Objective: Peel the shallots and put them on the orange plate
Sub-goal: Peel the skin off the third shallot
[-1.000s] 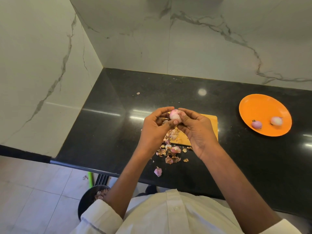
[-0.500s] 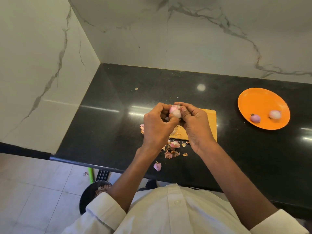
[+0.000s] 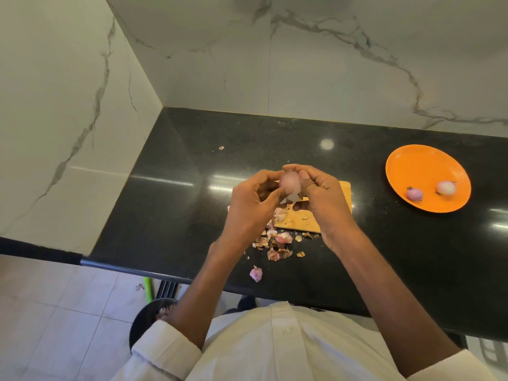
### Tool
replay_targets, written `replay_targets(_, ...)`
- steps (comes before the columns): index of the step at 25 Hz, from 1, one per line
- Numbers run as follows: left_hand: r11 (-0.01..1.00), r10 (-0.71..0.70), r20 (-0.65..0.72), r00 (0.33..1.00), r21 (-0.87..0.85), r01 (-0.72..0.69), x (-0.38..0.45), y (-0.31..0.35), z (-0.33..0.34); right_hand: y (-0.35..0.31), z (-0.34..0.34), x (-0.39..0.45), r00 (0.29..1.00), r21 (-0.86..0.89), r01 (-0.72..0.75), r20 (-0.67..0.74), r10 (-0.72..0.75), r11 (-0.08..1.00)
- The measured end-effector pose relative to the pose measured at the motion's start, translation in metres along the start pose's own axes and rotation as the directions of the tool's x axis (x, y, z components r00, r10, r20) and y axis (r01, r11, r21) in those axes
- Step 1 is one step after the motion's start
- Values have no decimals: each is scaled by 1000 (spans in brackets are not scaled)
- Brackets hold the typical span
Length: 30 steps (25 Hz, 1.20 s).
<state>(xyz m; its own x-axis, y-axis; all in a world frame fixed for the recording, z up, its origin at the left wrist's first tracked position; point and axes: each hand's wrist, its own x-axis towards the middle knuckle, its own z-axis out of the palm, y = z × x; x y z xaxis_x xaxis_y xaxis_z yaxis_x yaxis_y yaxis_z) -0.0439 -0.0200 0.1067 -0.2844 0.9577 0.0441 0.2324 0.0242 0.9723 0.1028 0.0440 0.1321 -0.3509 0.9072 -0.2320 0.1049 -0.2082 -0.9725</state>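
Left hand (image 3: pixel 251 206) and right hand (image 3: pixel 320 198) pinch shallot (image 3: pixel 289 181) — small, light, probably slippery; grip round middle, peel from tip.

A kitchen — black counter (image 3: pixel 302 133), marble walls (image 3: pixel 330 64), cutting board (image 3: pixel 345 193).

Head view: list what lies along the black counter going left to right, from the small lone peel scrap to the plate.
Lone peel scrap → left hand → shallot being peeled → right hand → orange plate, holding a purple shallot, then a paler shallot.
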Motion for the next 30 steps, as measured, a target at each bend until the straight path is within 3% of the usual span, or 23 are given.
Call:
replay_targets(4,993,3,116,993,115,-17,5,6,-4,5,-1,3,993,-171,100,-38,-108,980)
replay_targets(10,970,41,-48,998,241,-29,5,5,14,11,7,4,978,-269,182,-46,-201,946)
replay_targets(18,985,-26,-193,981,162,58,6,10,25,13,14,8,952,-284,264,-80,-297,922)
replay_targets(23,994,-82,-266,961,54,100,9,7,20,20,13,11,974,-126,198,-88,-210,972)
replay_targets(26,982,-151,-172,974,-142,127,12,5,18,16,9,14,989,85,93,-122,-82,992)
replay_targets(30,966,-154,-144,978,-230,118,12,5,14,10,6,15,994,345,-76,-43,97,936)
